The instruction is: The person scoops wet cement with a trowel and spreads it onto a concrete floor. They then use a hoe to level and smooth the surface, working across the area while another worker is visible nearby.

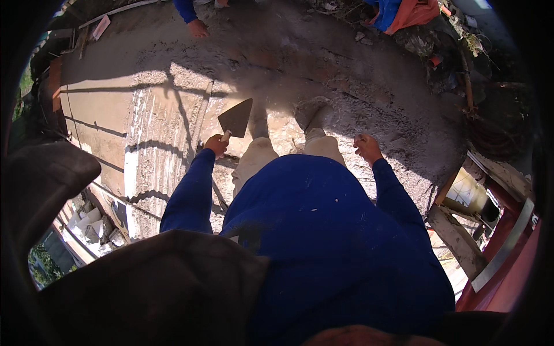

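Observation:
My left hand [216,144] is shut on the handle of a pointed trowel [236,117], whose dark triangular blade points up and away over a rough concrete slab [167,132]. My right hand [367,147] hangs at my right side with the fingers loosely curled and nothing in it. Both arms are in blue sleeves. My legs in pale trousers and dusty boots [310,111] stand on the sandy, mortar-covered ground [369,86] between the two hands.
Another person's hand [198,27] in a blue sleeve reaches in at the top. Blue and orange cloth [404,12] lies at the top right. A bucket [466,191], planks and a red frame [508,254] stand at the right. Rubble [92,225] lies below the slab's left edge.

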Demonstrator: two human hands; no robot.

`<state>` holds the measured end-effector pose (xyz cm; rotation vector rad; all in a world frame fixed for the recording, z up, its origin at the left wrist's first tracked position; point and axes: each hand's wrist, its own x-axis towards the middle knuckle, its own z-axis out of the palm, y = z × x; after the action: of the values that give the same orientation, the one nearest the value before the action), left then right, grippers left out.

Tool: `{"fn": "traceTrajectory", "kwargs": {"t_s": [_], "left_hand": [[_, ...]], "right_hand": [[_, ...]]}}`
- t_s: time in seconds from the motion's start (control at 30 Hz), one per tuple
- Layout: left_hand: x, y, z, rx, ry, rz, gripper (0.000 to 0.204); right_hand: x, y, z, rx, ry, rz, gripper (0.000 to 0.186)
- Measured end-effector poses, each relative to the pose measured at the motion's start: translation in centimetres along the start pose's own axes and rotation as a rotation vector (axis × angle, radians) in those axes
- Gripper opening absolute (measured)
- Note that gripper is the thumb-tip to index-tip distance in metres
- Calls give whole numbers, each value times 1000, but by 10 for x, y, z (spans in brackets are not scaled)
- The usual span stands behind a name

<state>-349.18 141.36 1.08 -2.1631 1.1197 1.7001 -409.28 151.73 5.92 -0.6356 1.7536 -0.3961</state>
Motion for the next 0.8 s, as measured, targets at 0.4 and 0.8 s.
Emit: {"fn": "traceTrajectory", "kwargs": {"t_s": [0.4, 0.8], "left_hand": [[-66, 126, 135, 9, 41, 23, 49], [13, 135, 184, -118, -37, -77, 47]], "right_hand": [[146, 10, -15, -1, -236, -115, 29], [171, 68, 84, -104, -373, 6, 31]]}}
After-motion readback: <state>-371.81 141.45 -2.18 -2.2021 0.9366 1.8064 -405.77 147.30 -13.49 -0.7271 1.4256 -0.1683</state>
